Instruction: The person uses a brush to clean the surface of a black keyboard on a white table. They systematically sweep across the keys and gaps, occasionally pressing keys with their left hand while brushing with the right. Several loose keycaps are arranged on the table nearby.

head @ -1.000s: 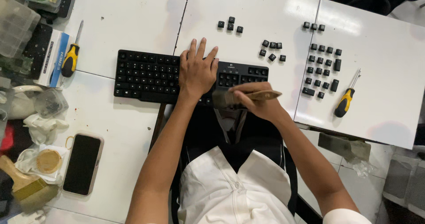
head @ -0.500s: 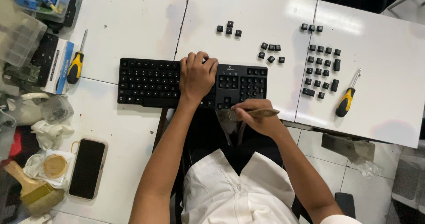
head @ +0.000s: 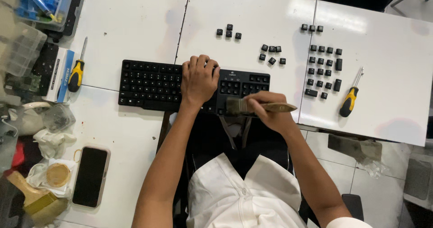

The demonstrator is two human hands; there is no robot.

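Left hand (head: pixel 199 80) lay flat on the black keyboard (head: pixel 153 84), fingers now curled over its far edge rather than spread as a second before. Right hand (head: pixel 268 112) gripped a wooden-handled brush (head: pixel 257 106), bristles brought from below the keyboard's near edge onto its right end. Removed keycaps (head: pixel 323 69) and yellow-handled screwdriver (head: pixel 350 99) remained right of the keyboard.

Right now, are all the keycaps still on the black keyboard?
No. Its right section shows bare gaps on the keyboard, and loose keycaps lie in groups on the white table.
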